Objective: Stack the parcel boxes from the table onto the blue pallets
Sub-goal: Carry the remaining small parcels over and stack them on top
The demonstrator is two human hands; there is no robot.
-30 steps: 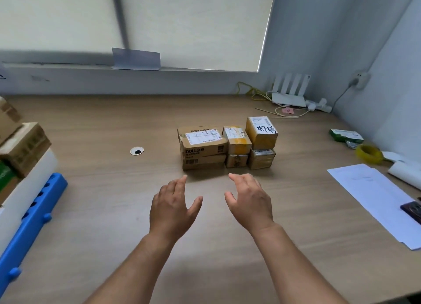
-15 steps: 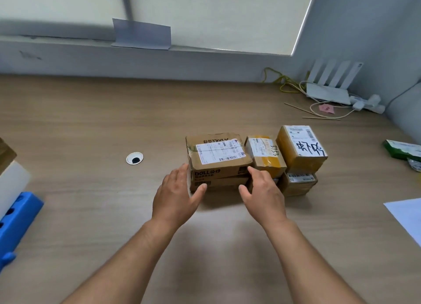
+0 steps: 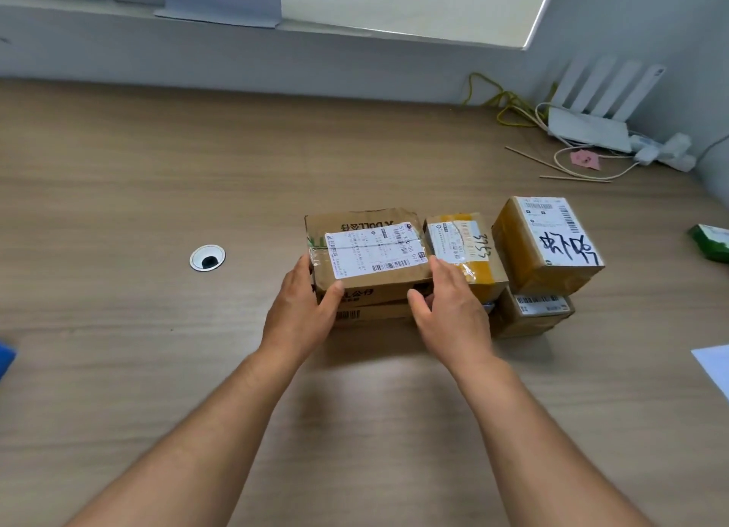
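On table (image 3: 126, 179), left hand (image 3: 301, 315) and right hand (image 3: 451, 315) grip DOLL box (image 3: 374, 252).

We list: round cable grommet (image 3: 207, 257), left; white router (image 3: 587, 126) beside yellow cables (image 3: 503, 102), far right corner; green packet (image 3: 712, 242) and white sheet (image 3: 716, 366), right edge.

left hand (image 3: 301, 315), right hand (image 3: 451, 317), now gripping large box (image 3: 367, 250)

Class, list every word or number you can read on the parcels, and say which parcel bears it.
"DOLL", upside down: top of the large brown cardboard box.
"3753", handwritten: top of the small yellow-taped cardboard box.
Black marker writing on the tall brown box at right: cannot read.
Fine print on all shipping labels: too small.
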